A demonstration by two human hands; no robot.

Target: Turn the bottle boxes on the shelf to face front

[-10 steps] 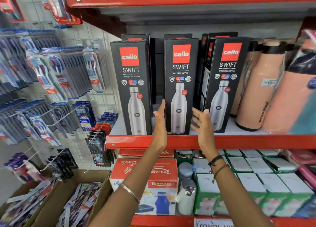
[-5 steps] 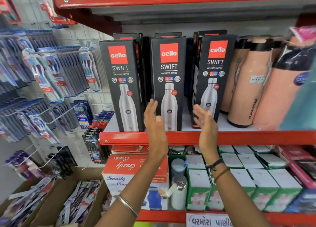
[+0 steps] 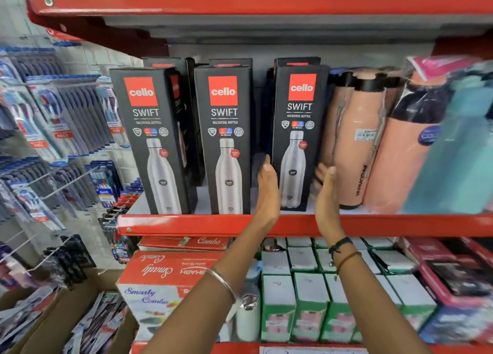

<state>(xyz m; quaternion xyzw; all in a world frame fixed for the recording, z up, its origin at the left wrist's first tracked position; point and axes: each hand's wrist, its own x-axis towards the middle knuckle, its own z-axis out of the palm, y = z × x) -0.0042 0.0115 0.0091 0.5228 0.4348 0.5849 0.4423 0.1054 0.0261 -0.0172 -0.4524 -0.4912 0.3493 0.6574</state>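
Note:
Three black Cello Swift bottle boxes stand in a front row on the red shelf, with more boxes behind them. The left box and the middle box show their printed fronts. The right box faces front with a slight tilt. My left hand lies flat against its lower left side. My right hand is pressed on its lower right side, fingers partly hidden behind the edge. The box is held between both palms.
Peach flasks stand right beside the right box, then a teal bottle. Toothbrush packs hang on racks at the left. Below are a red combo box and several green-and-white cartons. A red shelf hangs overhead.
Both hands moved right from beside the middle box to either side of the right box. The right box, earlier angled, now faces more to the front.

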